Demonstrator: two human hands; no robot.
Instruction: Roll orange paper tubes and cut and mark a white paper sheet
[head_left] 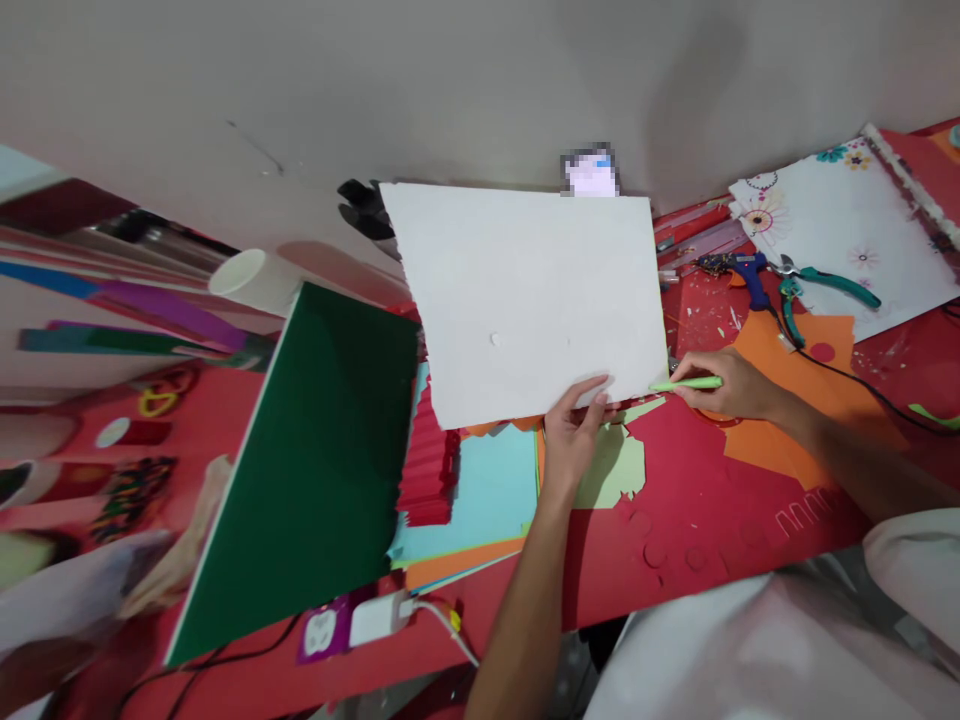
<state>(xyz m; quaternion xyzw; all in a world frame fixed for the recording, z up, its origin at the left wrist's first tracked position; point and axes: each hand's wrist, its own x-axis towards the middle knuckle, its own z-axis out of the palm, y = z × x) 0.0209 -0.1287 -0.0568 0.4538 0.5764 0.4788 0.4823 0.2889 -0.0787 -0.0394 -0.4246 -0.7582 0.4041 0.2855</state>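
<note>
A large white board (pixel 536 290) with slightly ragged edges stands tilted up before me. My left hand (pixel 574 430) grips its lower edge, fingers and thumb around the border. At the board's lower right corner, my right hand (pixel 720 385) pinches a slim light-green pen-like stick (pixel 697 383), its left end touching the corner. I cannot tell exactly what kind of tool it is. Under my left hand lies a cut piece of pale green paper (pixel 619 465). Orange paper (pixel 780 450) spreads beneath my right forearm.
Right of the board lie a blue glue gun (pixel 750 275), green-handled pliers (pixel 836 283) and a flower-patterned sheet (pixel 862 255). To the left stand a dark green board (pixel 307 470), folded red paper (pixel 431 465) and light blue sheets (pixel 499 485). A white plug (pixel 379 618) sits near the front edge.
</note>
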